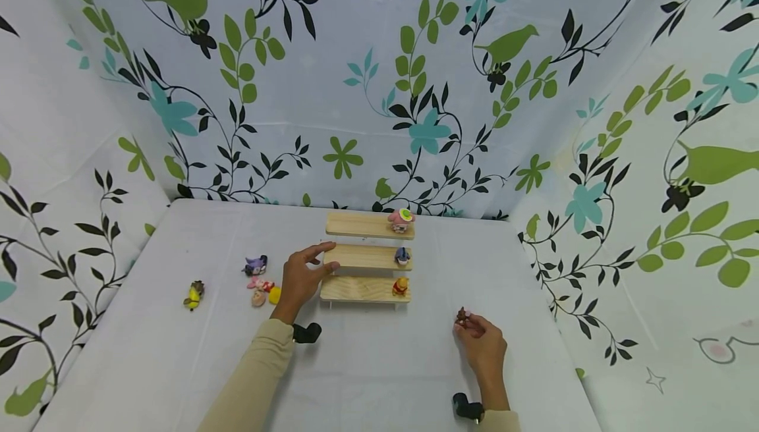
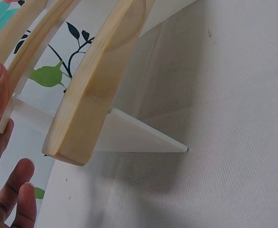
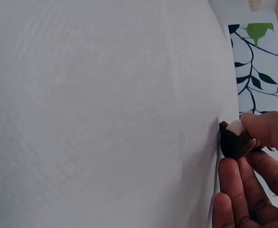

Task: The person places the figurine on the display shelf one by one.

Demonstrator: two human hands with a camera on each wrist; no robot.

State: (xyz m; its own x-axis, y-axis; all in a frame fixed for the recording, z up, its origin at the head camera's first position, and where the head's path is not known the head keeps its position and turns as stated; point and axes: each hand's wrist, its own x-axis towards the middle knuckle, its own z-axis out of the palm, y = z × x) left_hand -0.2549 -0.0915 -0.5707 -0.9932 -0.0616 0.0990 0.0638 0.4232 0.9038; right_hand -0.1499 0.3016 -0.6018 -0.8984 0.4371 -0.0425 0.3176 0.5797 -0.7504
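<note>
A three-tier wooden display shelf [image 1: 356, 289] with pale planks stands at the table's back. My left hand [image 1: 300, 280] pinches the left end of its middle plank, thumb and finger on either side in the left wrist view. To the right of the shelf, my right hand [image 1: 485, 346] pinches a small dark brown figurine [image 3: 234, 140] with a pale patch, close above the tablecloth. On the shelf's right ends stand a pink figurine [image 1: 400, 221] on top, a dark blue one [image 1: 402, 256] in the middle and a yellow-and-red bear figurine [image 1: 400, 286] at the bottom.
Left of the shelf lie a purple figurine [image 1: 255, 265], a pink-and-red one [image 1: 259, 284], a peach-coloured piece [image 1: 258, 298] and a yellow piece [image 1: 275, 295]. A yellow-and-dark figurine [image 1: 194, 295] lies farther left. Patterned cloth [image 1: 367, 175] hangs behind the white table [image 1: 379, 379].
</note>
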